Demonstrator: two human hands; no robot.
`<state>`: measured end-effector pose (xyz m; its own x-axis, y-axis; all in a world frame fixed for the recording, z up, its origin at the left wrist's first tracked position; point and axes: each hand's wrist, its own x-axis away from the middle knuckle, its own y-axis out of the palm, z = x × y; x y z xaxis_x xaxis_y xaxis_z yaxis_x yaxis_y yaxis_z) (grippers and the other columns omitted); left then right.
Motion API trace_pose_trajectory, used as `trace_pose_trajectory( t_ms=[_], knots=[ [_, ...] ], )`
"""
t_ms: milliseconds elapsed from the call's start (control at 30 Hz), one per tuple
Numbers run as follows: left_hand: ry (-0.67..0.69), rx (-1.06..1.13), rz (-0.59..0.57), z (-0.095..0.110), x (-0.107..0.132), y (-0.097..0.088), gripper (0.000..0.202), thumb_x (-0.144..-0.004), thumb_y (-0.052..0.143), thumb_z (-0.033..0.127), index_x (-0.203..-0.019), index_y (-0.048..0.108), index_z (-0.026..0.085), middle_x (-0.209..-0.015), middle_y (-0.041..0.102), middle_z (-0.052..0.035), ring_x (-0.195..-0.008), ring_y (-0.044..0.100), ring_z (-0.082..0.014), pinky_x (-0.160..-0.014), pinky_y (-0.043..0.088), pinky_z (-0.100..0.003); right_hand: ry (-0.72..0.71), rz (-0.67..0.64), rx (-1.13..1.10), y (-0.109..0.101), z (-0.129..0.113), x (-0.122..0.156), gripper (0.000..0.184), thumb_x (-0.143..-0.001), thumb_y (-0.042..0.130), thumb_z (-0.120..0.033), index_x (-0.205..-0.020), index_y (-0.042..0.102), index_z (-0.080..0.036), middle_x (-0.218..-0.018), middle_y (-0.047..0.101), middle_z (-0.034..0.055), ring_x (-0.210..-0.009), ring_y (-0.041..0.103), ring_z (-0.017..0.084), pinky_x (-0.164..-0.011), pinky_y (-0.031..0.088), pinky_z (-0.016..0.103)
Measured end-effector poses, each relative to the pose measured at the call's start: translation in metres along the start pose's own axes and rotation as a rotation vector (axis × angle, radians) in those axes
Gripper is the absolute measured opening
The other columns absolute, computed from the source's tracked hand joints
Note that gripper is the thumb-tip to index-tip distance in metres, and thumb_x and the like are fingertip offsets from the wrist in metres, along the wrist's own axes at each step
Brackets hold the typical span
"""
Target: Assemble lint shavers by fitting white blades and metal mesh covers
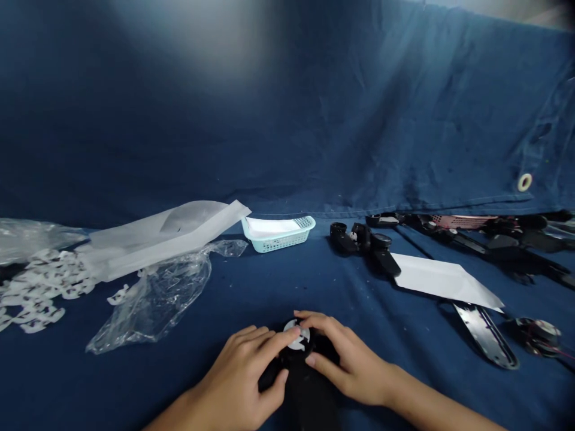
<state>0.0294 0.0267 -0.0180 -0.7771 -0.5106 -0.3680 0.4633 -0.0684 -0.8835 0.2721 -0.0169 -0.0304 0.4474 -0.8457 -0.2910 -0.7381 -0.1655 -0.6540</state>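
Directly in front of me lies a long black plastic housing point(309, 389) with a round end. Set into that round end is a white cut-out disc point(300, 339). My left hand point(249, 371) curls around the left side of the round end, its index fingertip on the disc and its thumb beside the housing. From the right, my right hand point(348, 359) grips the round end between thumb and fingers, with fingertips along the disc's upper edge. The hands cover parts of the round end, and the housing's lower part runs out of the picture.
Several white cut-out pieces point(42, 287) are heaped at left beside a white foam sheet point(171, 230) and a clear plastic bag point(157, 299). A light-blue basket point(281, 242) stands behind. On the right are black parts point(381, 254), white paper point(444, 278), a shiny shell point(487, 338) and a wired part point(539, 335).
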Motion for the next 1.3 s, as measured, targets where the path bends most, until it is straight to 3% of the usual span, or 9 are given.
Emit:
trace_pose_trajectory(
  t_ms=[133, 467, 633, 700, 833, 967, 1133, 1300],
  knots=[
    [-0.004, 0.005, 0.001, 0.0, 0.001, 0.001, 0.072, -0.079, 0.051, 0.017, -0.146, 0.028, 0.029, -0.107, 0.072, -0.0062, -0.092, 0.071, -0.026, -0.085, 0.057, -0.053, -0.009, 0.001, 0.015, 0.0, 0.003, -0.001, 0.05, -0.095, 0.058, -0.024, -0.138, 0.036, -0.032, -0.148, 0.05, 0.0072, -0.138, 0.045, 0.021, -0.113, 0.04, 0.046],
    [0.011, -0.022, -0.033, -0.003, 0.001, 0.002, 0.065, -0.081, 0.051, 0.019, -0.143, 0.035, 0.031, -0.107, 0.072, -0.0062, -0.094, 0.071, -0.0276, -0.085, 0.057, -0.056, -0.019, -0.004, 0.012, 0.0, 0.002, 0.0, 0.05, -0.096, 0.056, -0.026, -0.142, 0.036, -0.027, -0.148, 0.049, 0.0107, -0.139, 0.044, 0.022, -0.113, 0.04, 0.045],
    [0.022, -0.05, 0.047, -0.007, 0.005, 0.008, 0.074, -0.08, 0.051, 0.019, -0.149, 0.024, 0.024, -0.109, 0.072, -0.0098, -0.095, 0.071, -0.0276, -0.086, 0.058, -0.054, 0.013, -0.049, 0.046, -0.003, 0.001, -0.002, 0.047, -0.097, 0.054, -0.029, -0.142, 0.038, -0.03, -0.151, 0.048, 0.0094, -0.14, 0.043, 0.024, -0.116, 0.034, 0.049],
    [0.042, -0.09, 0.077, -0.009, 0.006, 0.007, 0.071, -0.081, 0.05, 0.019, -0.148, 0.027, 0.021, -0.108, 0.072, -0.0106, -0.095, 0.071, -0.0288, -0.083, 0.059, -0.054, 0.008, -0.063, 0.057, -0.004, 0.0, -0.002, 0.047, -0.098, 0.053, -0.029, -0.142, 0.037, -0.03, -0.151, 0.047, 0.0101, -0.141, 0.041, 0.023, -0.117, 0.033, 0.049],
    [0.118, -0.152, 0.189, -0.01, 0.006, 0.001, 0.053, -0.085, 0.049, 0.014, -0.137, 0.042, 0.021, -0.104, 0.07, -0.009, -0.091, 0.069, -0.0273, -0.079, 0.057, -0.051, 0.007, -0.107, 0.077, -0.006, -0.002, -0.003, 0.046, -0.098, 0.05, -0.025, -0.141, 0.037, -0.028, -0.154, 0.043, 0.0113, -0.144, 0.037, 0.023, -0.118, 0.03, 0.05],
    [0.024, -0.168, 0.343, -0.014, 0.004, -0.004, 0.032, -0.09, 0.052, 0.015, -0.122, 0.053, 0.02, -0.103, 0.062, -0.0093, -0.093, 0.062, -0.0245, -0.078, 0.052, -0.041, 0.001, -0.108, 0.094, -0.007, -0.006, -0.004, 0.046, -0.096, 0.051, -0.021, -0.14, 0.037, -0.026, -0.153, 0.045, 0.012, -0.143, 0.038, 0.022, -0.118, 0.029, 0.048],
    [-0.11, -0.143, 0.343, -0.022, -0.001, -0.001, 0.006, -0.095, 0.052, 0.025, -0.099, 0.056, 0.021, -0.105, 0.052, -0.0073, -0.09, 0.058, -0.0219, -0.074, 0.049, -0.036, 0.027, -0.081, 0.092, -0.009, -0.011, -0.007, 0.037, -0.094, 0.054, -0.021, -0.129, 0.043, -0.023, -0.148, 0.051, 0.0132, -0.141, 0.041, 0.023, -0.117, 0.031, 0.05],
    [-0.157, -0.142, 0.335, -0.022, -0.004, 0.0, 0.013, -0.092, 0.056, 0.035, -0.091, 0.052, 0.022, -0.103, 0.055, -0.0062, -0.091, 0.057, -0.0244, -0.074, 0.049, -0.037, 0.003, -0.083, 0.124, -0.01, -0.01, -0.009, 0.032, -0.093, 0.055, -0.022, -0.124, 0.046, -0.026, -0.141, 0.059, 0.0107, -0.14, 0.044, 0.023, -0.117, 0.027, 0.055]
  ],
)
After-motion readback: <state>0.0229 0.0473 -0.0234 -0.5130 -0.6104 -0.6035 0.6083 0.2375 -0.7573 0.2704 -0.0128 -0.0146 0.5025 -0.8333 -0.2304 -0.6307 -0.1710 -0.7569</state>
